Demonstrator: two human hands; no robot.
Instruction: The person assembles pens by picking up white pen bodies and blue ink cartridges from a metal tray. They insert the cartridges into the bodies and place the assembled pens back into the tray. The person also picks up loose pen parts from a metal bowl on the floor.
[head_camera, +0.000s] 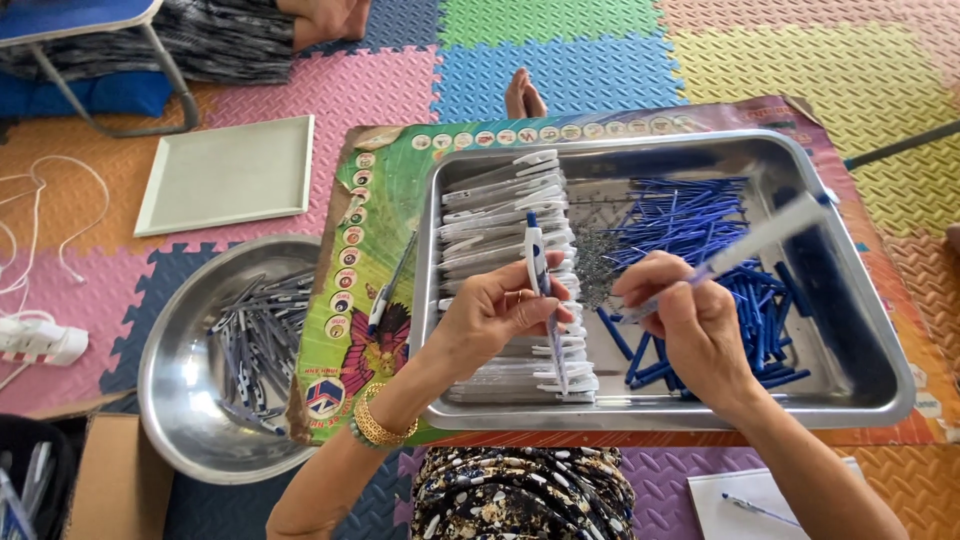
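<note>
A white and blue pen body (537, 262) is being pinched upright in the closed left hand (490, 315), while a translucent barrel (760, 238) is being gripped in the closed right hand (690, 320), slanting toward two o'clock. Both are being held over the steel tray (850, 385). Much is being left undone: white pen shells (510, 215) are lying stacked at nine o'clock in the tray and blue refills (700, 215) at three. What are probably finished pens are being collected in the round steel bowl (165, 370) at the far left.
</note>
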